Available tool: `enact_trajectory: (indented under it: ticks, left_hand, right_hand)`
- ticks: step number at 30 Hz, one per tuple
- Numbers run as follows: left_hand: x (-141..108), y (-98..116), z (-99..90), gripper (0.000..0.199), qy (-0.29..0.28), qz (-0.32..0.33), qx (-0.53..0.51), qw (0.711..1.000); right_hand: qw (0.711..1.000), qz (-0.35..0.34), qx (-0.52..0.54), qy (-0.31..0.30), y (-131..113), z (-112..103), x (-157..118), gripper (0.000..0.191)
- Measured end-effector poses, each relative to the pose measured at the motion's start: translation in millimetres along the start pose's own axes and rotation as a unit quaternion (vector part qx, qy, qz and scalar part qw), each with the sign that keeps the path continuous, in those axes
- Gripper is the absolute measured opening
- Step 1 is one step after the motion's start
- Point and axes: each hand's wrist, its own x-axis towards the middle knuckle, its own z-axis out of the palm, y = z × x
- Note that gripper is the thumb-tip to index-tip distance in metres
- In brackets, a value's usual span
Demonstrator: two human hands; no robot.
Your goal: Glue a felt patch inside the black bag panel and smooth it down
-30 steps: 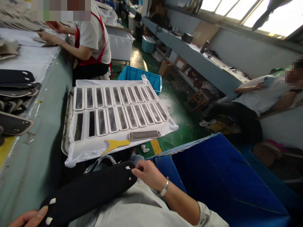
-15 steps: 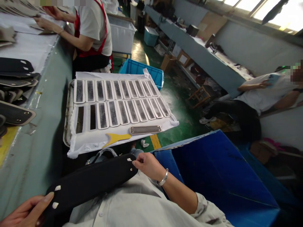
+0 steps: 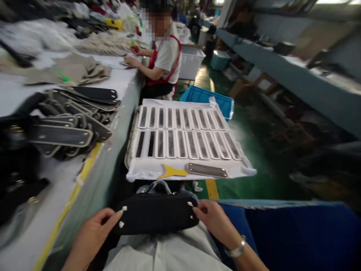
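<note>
A black handbag [image 3: 156, 215] lies across my lap, its long flat base facing me. White tabs sit on three of the base's corners, and a small metal stud shows bare at the lower right one. Behind it a strap handle [image 3: 160, 184] arches up. My left hand [image 3: 94, 229] grips the left end, thumb beside the upper white tab and the other fingers partly hidden. At the right end, my right hand [image 3: 210, 217] has its thumb and fingers pinched together by the upper tab; whether it holds the tab or the bag's edge I cannot tell.
Ahead is a white-covered rack [image 3: 158, 165] with rows of white-edged dark strips, a yellow scraper-like piece [image 3: 172, 171] and a studded grey base panel [image 3: 207, 170]. Similar panels [image 3: 60, 134] pile on the left table. A blue bin [image 3: 296, 229] stands right; a co-worker [image 3: 163, 62] sits beyond.
My view has swung left, bringing the table's piled panels into sight. The handbag is now nearly level and centred before me, and both hands keep to its ends.
</note>
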Motion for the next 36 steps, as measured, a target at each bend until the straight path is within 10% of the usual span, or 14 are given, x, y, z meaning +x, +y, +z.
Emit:
enact_trajectory:
  ticks: [13, 36]
  left_hand:
    - [11.2, 11.5, -21.4, 0.033, -0.100, 0.057, -0.049, 0.992]
    - [17.3, 20.1, -29.8, 0.030, -0.076, 0.099, 0.040, 0.991]
  right_hand:
    - [0.999, 0.017, 0.008, -0.034, 13.0, 6.9, 18.8, 0.040]
    - [0.998, 0.019, -0.041, -0.036, 15.4, 6.9, 19.5, 0.040]
